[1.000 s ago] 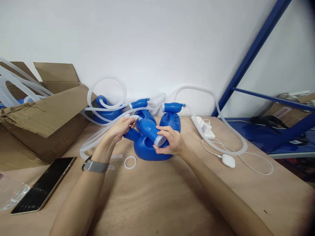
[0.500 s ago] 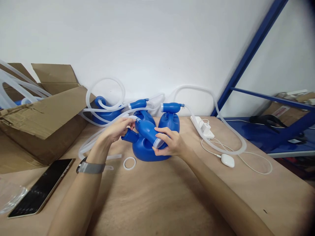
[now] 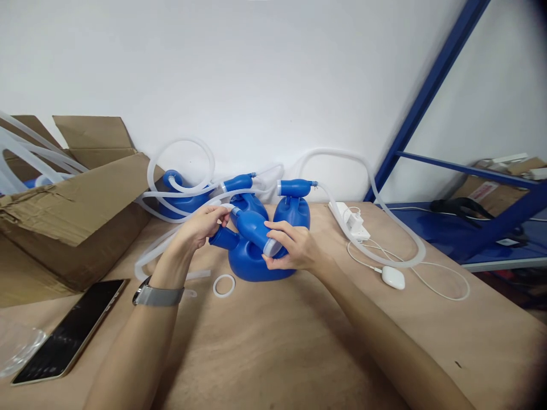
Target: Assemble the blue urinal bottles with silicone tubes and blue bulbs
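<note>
My right hand (image 3: 294, 246) grips a blue plastic urinal head (image 3: 252, 226) near its wide end with the white rim. At its narrow end, my left hand (image 3: 209, 223) pinches a translucent hose (image 3: 229, 207) against the grey fitting. Just below and behind the held piece stands a blue bottle (image 3: 252, 265) with its open neck (image 3: 223, 238) tilted to the left; I cannot tell whether the two touch. In front of this bottle a white ring (image 3: 224, 286) lies flat on the table.
Behind stand blue bottles with matching heads (image 3: 296, 188), and a coiled hose (image 3: 182, 141). An open cardboard box (image 3: 72, 228) with hoses is at left, beside a phone (image 3: 70, 333). A power strip (image 3: 356, 225), a white charger (image 3: 393, 277) and a blue rack (image 3: 427, 102) are on the right.
The whole view has shifted slightly. Both hands keep the same holds on the hose and the urinal head, which seems turned a little.
</note>
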Demonstrator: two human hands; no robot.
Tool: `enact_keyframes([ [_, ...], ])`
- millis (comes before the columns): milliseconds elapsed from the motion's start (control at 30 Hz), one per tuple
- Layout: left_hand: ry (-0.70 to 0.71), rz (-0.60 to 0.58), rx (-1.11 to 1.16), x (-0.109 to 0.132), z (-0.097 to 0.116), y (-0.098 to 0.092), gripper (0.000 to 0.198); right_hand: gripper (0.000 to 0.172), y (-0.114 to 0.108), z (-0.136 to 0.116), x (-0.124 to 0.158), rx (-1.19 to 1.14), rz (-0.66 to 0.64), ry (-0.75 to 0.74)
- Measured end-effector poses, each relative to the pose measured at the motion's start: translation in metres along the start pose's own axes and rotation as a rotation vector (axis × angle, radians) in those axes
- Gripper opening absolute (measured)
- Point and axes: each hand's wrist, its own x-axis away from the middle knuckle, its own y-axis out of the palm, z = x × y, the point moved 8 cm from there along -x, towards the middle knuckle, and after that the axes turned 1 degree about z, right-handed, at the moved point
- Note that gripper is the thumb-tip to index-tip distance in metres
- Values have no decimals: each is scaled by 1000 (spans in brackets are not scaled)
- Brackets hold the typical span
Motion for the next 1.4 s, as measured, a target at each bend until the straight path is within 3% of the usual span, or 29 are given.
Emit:
enact_keyframes([
  [133,-61,50,-8,4,0,-9,31,40,-3,-3,-4,-2,6,-17],
  [367,-99,-62,-98,12,3,-7,39,46,1,6,1,-65,-44,101],
  [467,66,89,-375,15,19,-19,43,49,1,11,1,-102,-56,156],
  [567,385,226,-657,24,45,-20,44,51,-2,16,0,-119,-68,206],
  [667,588,30,-654,29,50,0,49,50,-6,23,0,-157,-38,285],
  [767,534,-169,-472,25,38,12,49,48,-6,28,5,-231,27,345],
  [867,493,-212,-327,19,31,15,55,47,0,29,13,-290,104,392],
  [1033,444,-200,-256,10,21,24,43,52,4,37,27,-330,254,531],
  [1167,460,-122,-291,6,15,27,40,56,9,51,36,-407,224,668],
  [1400,497,-17,-376,7,17,26,55,59,10,61,39,-462,208,716],
])
